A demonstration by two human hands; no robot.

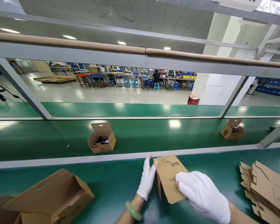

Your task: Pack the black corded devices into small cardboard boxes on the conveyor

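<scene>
Lower centre: carton [169,179] plain brown, dark print; gloves [200,194] white; bangle [133,211] mottled pale green. Mid-frame: belt [154,133] solid green.

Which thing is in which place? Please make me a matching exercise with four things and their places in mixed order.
Things
1. green bracelet
2. flattened cartons
3. printed box
4. large open carton

Places
A. lower left of the view
B. between left hand and right hand
C. around the left wrist
D. lower right of the view

Pairs: 1-C, 2-D, 3-B, 4-A
</scene>
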